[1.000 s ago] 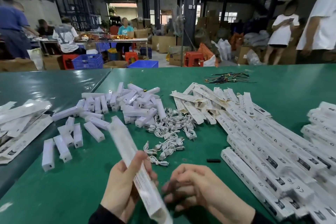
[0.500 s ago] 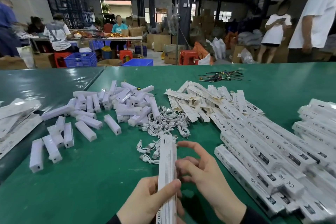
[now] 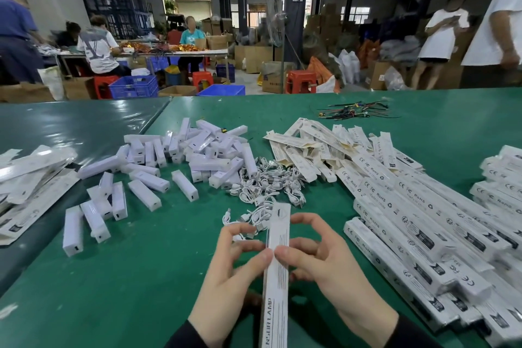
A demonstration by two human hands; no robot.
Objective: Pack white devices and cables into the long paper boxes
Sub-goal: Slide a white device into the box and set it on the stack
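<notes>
Here, long white box (image 3: 278, 260), printed lettering, both hands gripping

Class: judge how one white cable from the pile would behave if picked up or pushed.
A cable looks thin and loosely coiled, so probably floppy and light. The pile is tangled, so lifting one may drag neighbours along. Pushed on the green table, it would likely slide, not roll.

Bare green table (image 3: 158, 277) left of hands; boxes (image 3: 409, 237) crowd right.
</notes>
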